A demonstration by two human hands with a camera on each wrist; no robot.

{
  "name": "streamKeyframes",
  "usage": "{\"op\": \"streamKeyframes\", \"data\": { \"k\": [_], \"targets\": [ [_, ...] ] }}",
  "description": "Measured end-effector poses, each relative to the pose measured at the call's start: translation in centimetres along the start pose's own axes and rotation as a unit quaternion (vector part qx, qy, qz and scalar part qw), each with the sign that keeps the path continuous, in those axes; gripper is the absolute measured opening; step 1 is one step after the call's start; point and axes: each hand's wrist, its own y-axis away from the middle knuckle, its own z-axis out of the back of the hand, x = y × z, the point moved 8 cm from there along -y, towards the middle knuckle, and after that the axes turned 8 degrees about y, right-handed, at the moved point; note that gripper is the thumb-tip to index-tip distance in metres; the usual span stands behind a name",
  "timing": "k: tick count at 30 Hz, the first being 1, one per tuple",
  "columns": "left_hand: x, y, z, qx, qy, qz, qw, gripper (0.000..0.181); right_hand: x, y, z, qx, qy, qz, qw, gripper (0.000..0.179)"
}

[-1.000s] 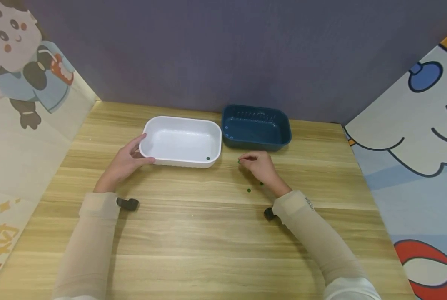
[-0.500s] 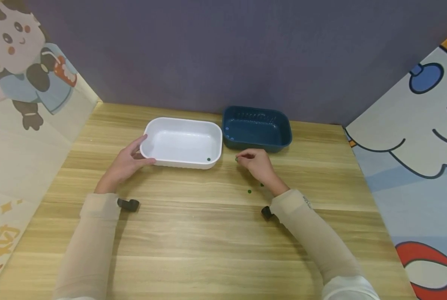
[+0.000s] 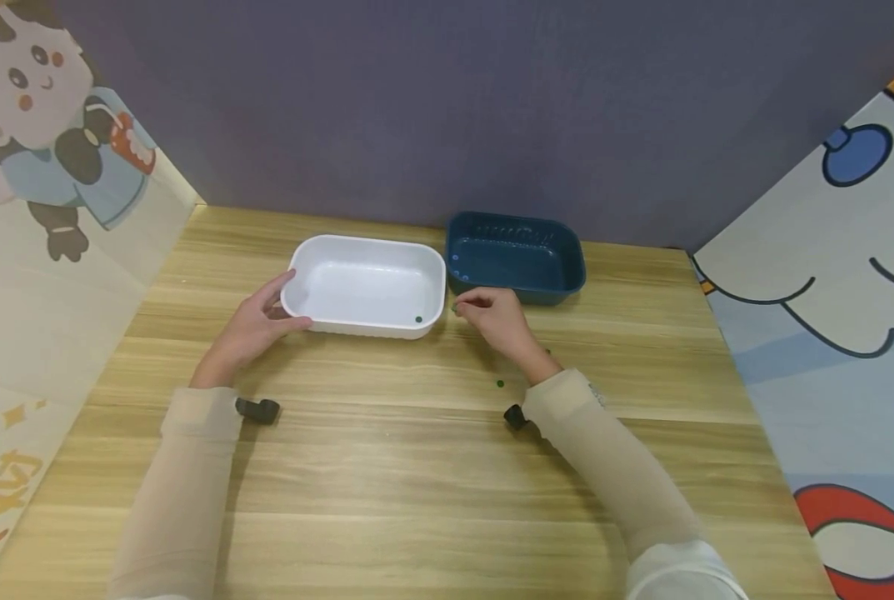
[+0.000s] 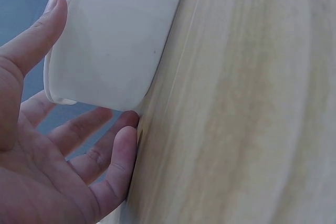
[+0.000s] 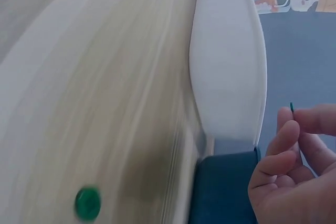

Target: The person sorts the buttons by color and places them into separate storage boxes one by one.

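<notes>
My right hand (image 3: 501, 323) pinches a small green button (image 5: 292, 107) between thumb and forefinger, just right of the white basin (image 3: 360, 327). In the right wrist view it stands edge-on above the fingertips. With thumb and forefinger spread, my left hand (image 3: 247, 333) holds the basin at its left end; the thumb lies on the near side. One green button (image 3: 419, 319) lies inside the basin, by the near right corner. Another green button (image 3: 500, 384) is on the table, and a small dark spot shows beside my right wrist, partly hidden.
A dark blue basin (image 3: 540, 295) stands right of the white one, close against it, with several small blue buttons (image 3: 456, 257) at its left end. Behind both rises a grey-purple wall (image 3: 447, 108). Cartoon-printed panels (image 3: 851, 275) border the wooden table (image 3: 387, 500) left and right.
My right hand has moved left and slightly away from me, carrying the green button toward the white basin. The left hand and both basins have stayed in place.
</notes>
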Motion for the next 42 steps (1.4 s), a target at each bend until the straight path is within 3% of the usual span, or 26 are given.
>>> {"op": "streamKeyframes", "data": {
  "k": [11,26,42],
  "targets": [
    [0.4,0.0,0.0,0.001,-0.003,-0.001,1.0000,0.097,1.5,-1.0,-1.6,0.011,-0.022,0.002,0.9997,0.013],
    [0.4,0.0,-0.2,0.003,0.004,0.004,1.0000,0.097,1.9,-2.1,-2.6,-0.001,-0.035,0.001,0.9994,0.013],
    [-0.2,0.0,-0.1,-0.005,0.002,-0.004,1.0000,0.096,1.7,-2.6,-2.4,-0.014,-0.028,-0.011,0.9995,0.015]
  ]
}}
